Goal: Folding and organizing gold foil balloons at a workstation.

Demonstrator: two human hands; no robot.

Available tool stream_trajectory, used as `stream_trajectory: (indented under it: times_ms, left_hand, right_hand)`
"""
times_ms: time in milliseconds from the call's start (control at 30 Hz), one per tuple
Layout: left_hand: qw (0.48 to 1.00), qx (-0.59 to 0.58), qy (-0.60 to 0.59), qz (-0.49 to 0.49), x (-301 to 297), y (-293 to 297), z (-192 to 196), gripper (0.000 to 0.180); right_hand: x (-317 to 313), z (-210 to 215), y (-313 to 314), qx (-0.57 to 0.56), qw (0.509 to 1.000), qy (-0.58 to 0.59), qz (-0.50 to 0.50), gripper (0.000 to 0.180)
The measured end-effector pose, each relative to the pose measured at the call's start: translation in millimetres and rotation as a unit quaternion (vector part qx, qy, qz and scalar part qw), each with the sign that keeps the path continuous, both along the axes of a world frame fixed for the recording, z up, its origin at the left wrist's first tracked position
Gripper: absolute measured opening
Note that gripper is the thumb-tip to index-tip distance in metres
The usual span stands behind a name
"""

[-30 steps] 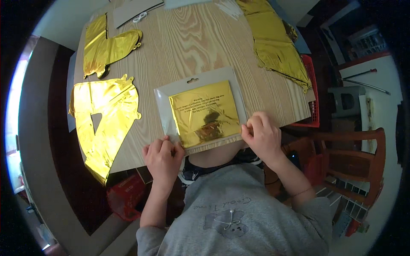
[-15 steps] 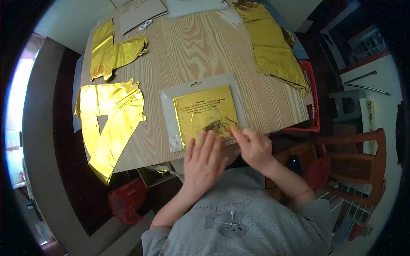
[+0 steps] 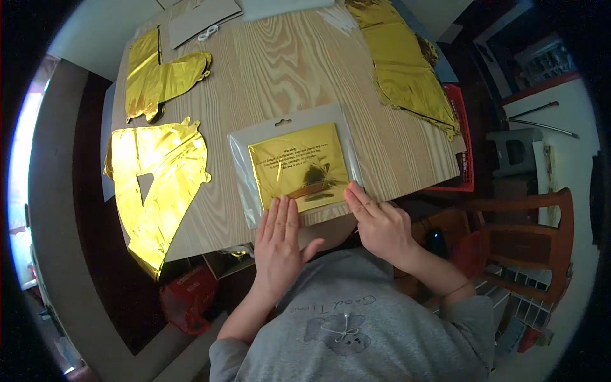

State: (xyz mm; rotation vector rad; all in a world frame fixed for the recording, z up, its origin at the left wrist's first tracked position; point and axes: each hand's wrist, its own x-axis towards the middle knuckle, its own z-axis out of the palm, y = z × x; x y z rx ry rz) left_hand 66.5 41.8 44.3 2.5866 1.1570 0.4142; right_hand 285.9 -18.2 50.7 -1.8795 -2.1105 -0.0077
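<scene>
A clear plastic bag [image 3: 239, 167] with a hang hole lies flat near the table's front edge, a folded gold foil balloon [image 3: 296, 143] inside it. Across the bag's lower left edge rests my left hand [image 3: 279, 239], fingers stretched out and thumb apart, holding nothing. My right hand [image 3: 380, 221] is at the bag's lower right corner, its index and middle fingers stretched out together and touching the edge, the other fingers curled. Nothing shows in its grip. Dark reflections of the fingers show on the foil.
Flat gold foil balloons lie at the left, one [image 3: 167, 76] behind another [image 3: 156, 165], with a gold foil stack [image 3: 410, 70] at the far right. White-handled scissors [image 3: 207, 33] lie beside grey card [image 3: 202, 20]. A red basket [image 3: 468, 140] and wooden chair [image 3: 525, 204] stand at the right.
My left hand has moved left and flattened on the bag's lower edge. My right hand's fingers have stretched out from a closed shape and shifted to the bag's corner.
</scene>
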Motion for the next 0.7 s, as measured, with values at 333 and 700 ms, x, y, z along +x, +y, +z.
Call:
stream_trajectory:
  times_ms: [333, 700]
  left_hand:
    - [0.997, 0.043, 0.044, 0.045, -17, 0, -2, 0.078]
    - [0.997, 0.050, 0.039, 0.052, -15, -6, -4, 0.083]
  right_hand:
    - [-1, -8, -2, 0.023, 1.000, 0.000, -0.013, 0.050]
    - [4, -9, -4, 0.039, 0.998, -0.044, -0.011, 0.051]
